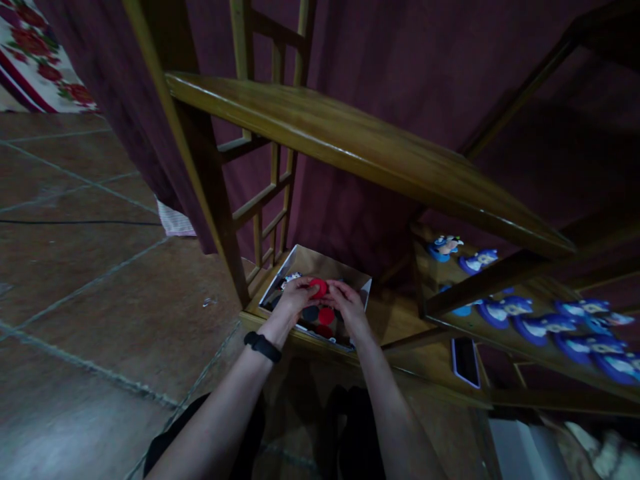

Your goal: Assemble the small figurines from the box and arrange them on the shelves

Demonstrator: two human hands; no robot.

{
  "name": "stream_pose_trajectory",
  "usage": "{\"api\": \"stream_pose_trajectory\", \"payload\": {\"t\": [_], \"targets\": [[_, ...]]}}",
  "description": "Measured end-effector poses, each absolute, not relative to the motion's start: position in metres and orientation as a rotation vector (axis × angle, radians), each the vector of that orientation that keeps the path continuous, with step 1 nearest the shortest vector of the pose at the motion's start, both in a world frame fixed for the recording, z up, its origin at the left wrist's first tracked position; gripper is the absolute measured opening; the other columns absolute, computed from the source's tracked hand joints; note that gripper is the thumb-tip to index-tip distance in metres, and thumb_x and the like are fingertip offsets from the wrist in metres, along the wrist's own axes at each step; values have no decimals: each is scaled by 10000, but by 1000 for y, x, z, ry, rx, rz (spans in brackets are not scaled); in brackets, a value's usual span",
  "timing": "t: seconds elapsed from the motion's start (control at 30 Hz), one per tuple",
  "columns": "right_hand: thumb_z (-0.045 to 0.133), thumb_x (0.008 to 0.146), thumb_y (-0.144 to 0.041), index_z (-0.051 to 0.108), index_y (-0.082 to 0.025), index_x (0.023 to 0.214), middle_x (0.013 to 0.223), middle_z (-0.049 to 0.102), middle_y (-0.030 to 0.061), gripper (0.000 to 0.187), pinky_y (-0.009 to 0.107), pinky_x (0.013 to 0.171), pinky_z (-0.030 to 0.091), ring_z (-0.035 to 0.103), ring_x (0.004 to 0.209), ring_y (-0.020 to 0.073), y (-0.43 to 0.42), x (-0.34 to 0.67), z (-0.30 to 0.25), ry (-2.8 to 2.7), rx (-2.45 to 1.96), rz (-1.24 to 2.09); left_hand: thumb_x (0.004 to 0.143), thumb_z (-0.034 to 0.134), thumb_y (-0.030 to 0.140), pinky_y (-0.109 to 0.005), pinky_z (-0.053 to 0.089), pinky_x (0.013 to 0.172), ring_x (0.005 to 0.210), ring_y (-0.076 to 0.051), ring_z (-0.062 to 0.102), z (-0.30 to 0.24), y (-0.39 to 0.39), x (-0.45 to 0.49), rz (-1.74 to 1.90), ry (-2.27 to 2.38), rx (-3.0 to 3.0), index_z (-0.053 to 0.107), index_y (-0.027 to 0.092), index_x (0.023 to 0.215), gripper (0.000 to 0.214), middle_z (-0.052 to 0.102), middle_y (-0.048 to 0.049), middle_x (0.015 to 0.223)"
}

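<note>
Both my hands reach into a shallow cardboard box (320, 261) on a low wooden shelf. My left hand (295, 299), with a black band on its wrist, pinches a round red disc (319, 288) from the left. My right hand (349, 303) grips the same red disc from the right, fingers curled. Under my hands the box holds more round pieces, red ones (326, 316) and dark ones (310, 313).
A wooden shelf unit with a slanted top board (350, 143) stands over the box. Several blue and white figures (540, 327) lie on a shelf at the right. A phone (465, 361) lies on the lower board. Tiled floor (100, 280) spreads to the left, dark red curtain behind.
</note>
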State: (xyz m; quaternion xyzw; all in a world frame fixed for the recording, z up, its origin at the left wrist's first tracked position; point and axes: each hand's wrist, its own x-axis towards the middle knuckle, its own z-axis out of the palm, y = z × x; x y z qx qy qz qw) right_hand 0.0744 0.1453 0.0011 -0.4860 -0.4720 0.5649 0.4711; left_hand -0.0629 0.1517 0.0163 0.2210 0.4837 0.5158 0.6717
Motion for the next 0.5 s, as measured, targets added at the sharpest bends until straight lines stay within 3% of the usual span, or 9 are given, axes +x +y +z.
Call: {"api": "stream_pose_trajectory", "payload": {"t": [0.2, 0.5], "targets": [[459, 799, -364, 588, -187, 943, 963, 654, 64, 262, 293, 711, 523, 619, 793, 148, 167, 100, -17, -1156, -1490, 1019, 683, 556, 12, -240, 540, 593, 608, -130, 635, 24, 169, -108, 1566, 1156, 230, 632, 123, 812, 187, 648, -32, 648], [400, 826, -127, 587, -234, 1080, 1111, 623, 34, 333, 286, 944, 378, 536, 1058, 155, 188, 46, -28, -1998, -1582, 634, 702, 483, -12, -295, 554, 642, 639, -136, 641, 20, 175, -118, 1525, 1096, 205, 592, 128, 830, 219, 659, -43, 688]]}}
